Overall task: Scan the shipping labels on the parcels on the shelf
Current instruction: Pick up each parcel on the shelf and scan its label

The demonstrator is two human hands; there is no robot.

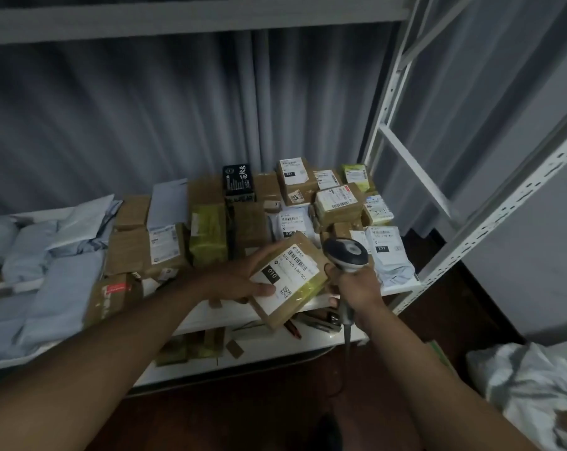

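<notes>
Head view: the left hand (239, 281) holds a brown box (288, 284) tilted up over the front edge of the shelf (230, 312). Its grip is curled round the box, with the thumb on the white label (283, 278). The label faces up and shows a bar code and a black tag that reads 010. The right hand (357, 292) has its grip wrapped tight round the handle of a scanner (345, 253). The scanner's round head sits just beside the box, on its right.

Behind the hands, many more boxes (308, 187) are piled on the shelf, some with white labels. A black box (239, 182) with white writing stands at the back. Soft grey bags (51, 252) lie in a heap on the left. A white bag with a label (386, 252) lies on the right, near the scanner. The piled boxes crowd close round the held box.

The shelf is white, with a white metal frame (470, 222) full of little holes. A lower shelf under it holds a few small things, too dark to tell apart. Behind hangs a grey curtain (145, 109). The floor (275, 411) is dark brown. A pale crumpled bag (529, 385) lies on the floor at the right.
</notes>
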